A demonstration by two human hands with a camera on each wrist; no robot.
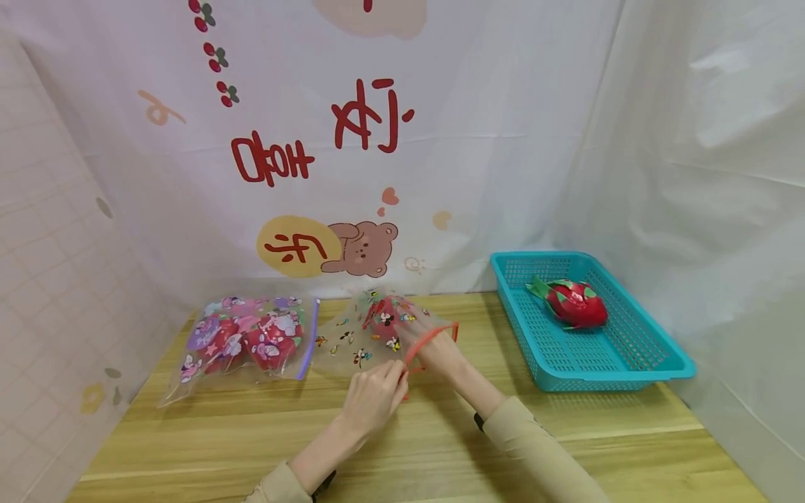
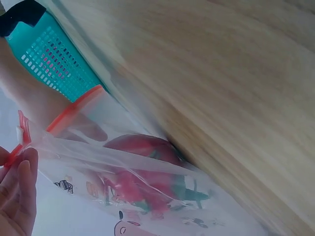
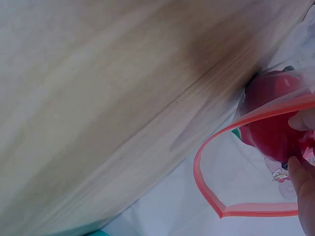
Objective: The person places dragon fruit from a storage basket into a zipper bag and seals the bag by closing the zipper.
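A clear zip bag [image 1: 342,353] with cartoon prints and an orange-red zip edge lies at the table's middle, its mouth held apart. My left hand [image 1: 374,397] pinches that edge between thumb and fingers. Through the mouth reaches my right hand [image 1: 438,349], inside the bag up to about the wrist. Its thumb and fingers grip a red dragon fruit [image 3: 270,118] with green tips, seen through the film in the left wrist view too. Printed plastic partly veils fruit and fingers in the head view.
A second clear bag [image 1: 220,363] with a purple zip, holding red fruit, lies to the left on the wooden table [image 1: 428,447]. On the right stands a turquoise basket [image 1: 522,328] with another dragon fruit [image 1: 575,305] in it. White printed cloth [image 1: 465,175] hangs behind.
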